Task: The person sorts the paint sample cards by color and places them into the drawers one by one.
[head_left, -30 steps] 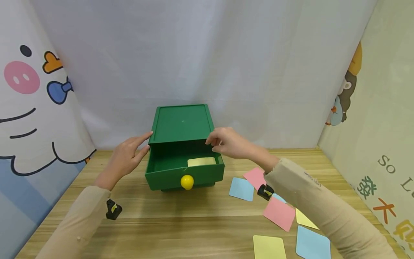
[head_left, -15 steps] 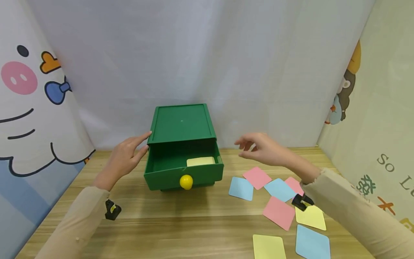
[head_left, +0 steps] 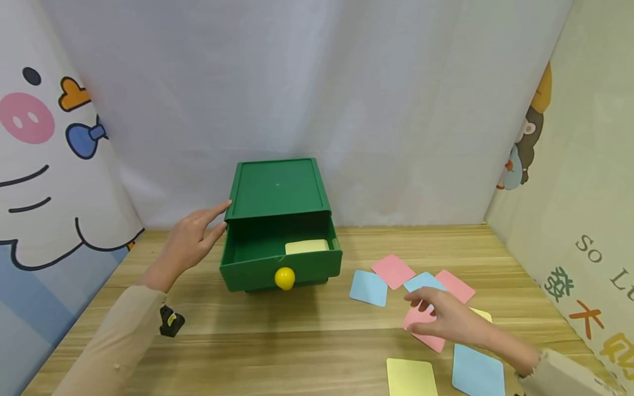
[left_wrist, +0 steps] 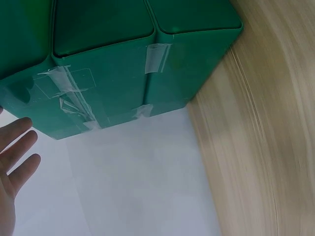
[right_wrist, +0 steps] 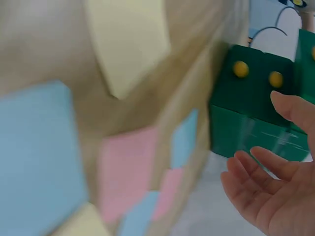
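A green drawer cabinet [head_left: 277,187] stands at the back of the table, its top drawer [head_left: 255,274] pulled out. A yellow knob [head_left: 284,278] sits on the drawer front, and a pale yellow card [head_left: 307,246] lies inside at the right. My left hand [head_left: 184,245] has its fingertips at the cabinet's upper left edge, fingers extended. Over the cards at the right, my right hand [head_left: 451,319] hovers with loosely bent fingers and nothing in them. It partly covers a pink card [head_left: 430,342]. In the right wrist view the palm [right_wrist: 275,196] is bare.
More cards lie on the table at the right: a blue card [head_left: 369,287], a pink card [head_left: 393,271], a yellow card [head_left: 412,378] and a blue card [head_left: 477,371] among them. Clear tape [left_wrist: 156,58] joins the cabinet's stacked units. A white cloth [head_left: 396,110] hangs behind.
My right hand has left the drawer's right side and moved right, then down and nearer, over the cards. My left hand stays at the cabinet; the drawer has not moved.
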